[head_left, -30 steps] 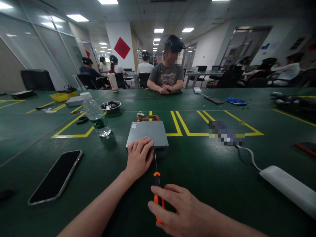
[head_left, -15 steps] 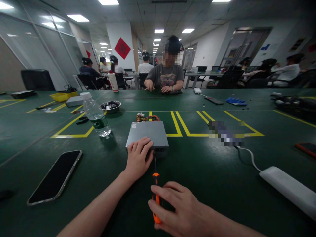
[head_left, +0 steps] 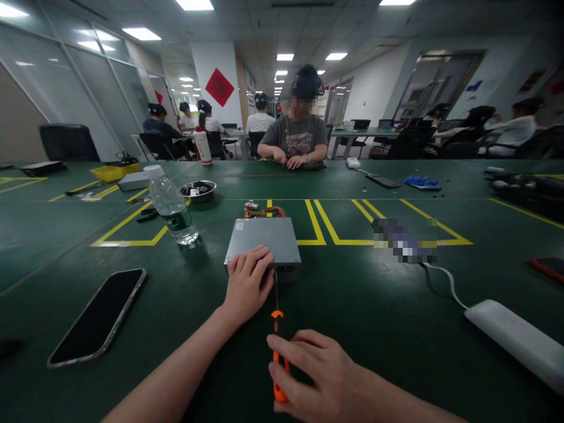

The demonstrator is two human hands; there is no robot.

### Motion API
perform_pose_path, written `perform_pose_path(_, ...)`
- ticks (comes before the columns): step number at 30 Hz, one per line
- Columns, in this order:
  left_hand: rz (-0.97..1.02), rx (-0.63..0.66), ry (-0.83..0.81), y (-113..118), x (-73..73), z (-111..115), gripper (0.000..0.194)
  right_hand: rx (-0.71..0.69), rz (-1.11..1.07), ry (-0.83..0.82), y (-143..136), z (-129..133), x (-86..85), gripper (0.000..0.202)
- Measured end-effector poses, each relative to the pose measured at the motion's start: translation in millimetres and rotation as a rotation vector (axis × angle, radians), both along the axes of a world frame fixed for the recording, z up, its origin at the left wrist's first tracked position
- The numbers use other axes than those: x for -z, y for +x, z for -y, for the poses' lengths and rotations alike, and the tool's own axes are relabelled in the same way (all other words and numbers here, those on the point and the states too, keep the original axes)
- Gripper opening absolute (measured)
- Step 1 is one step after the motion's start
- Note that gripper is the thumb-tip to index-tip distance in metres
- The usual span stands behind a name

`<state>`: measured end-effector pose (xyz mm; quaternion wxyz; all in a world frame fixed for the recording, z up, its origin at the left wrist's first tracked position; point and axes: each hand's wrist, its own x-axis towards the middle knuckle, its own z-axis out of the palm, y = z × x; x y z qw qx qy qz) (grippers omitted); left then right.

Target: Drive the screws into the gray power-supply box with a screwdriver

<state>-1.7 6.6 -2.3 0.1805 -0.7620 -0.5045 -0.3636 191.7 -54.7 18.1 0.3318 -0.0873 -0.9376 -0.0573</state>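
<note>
A grey metal box (head_left: 264, 235) with a bundle of coloured wires (head_left: 267, 211) behind it lies on the green table. My left hand (head_left: 249, 285) rests on its front left part, fingers on the top and thumb at the front edge. My right hand (head_left: 312, 373) is closed around the orange and black handle of a screwdriver (head_left: 278, 352). The screwdriver's shaft points away from me, and its end meets the front face of the box near my left thumb. The exact contact of the tip is too small to make out.
Left of the box stand a water bottle (head_left: 173, 208) and a metal bowl (head_left: 198, 191); a phone (head_left: 99, 317) lies nearer. A white power strip (head_left: 513, 338) with a cable is at the right. Across the table sits a person (head_left: 299, 135).
The fingers of my right hand and the screwdriver handle have shifted slightly. My left hand stays on the box. The hands of the person opposite have moved a little.
</note>
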Motion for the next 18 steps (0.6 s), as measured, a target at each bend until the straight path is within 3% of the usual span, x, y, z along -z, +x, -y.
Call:
perform_pose_path(4, 0.000, -0.001, -0.001, 0.4, -0.2, 0.1, 0.028, -0.015, -0.076, -0.030, 1.1, -2.3, 10.5, 0.028)
perform_pose_path(9, 0.004, 0.000, -0.008, 0.4, -0.2, 0.3, 0.028, 0.000, 0.058, -0.049, 0.0, -2.5, 6.4, 0.025)
perform_pose_path(14, 0.009, 0.006, -0.002, -0.5, 0.4, 0.1, 0.029, 0.002, -0.032, -0.031, 3.4, -1.8, 10.4, 0.008)
perform_pose_path(18, 0.008, 0.007, -0.001, -0.6, 0.8, -0.4, 0.029, -0.018, -0.026, -0.108, 5.9, -0.9, 8.5, 0.021)
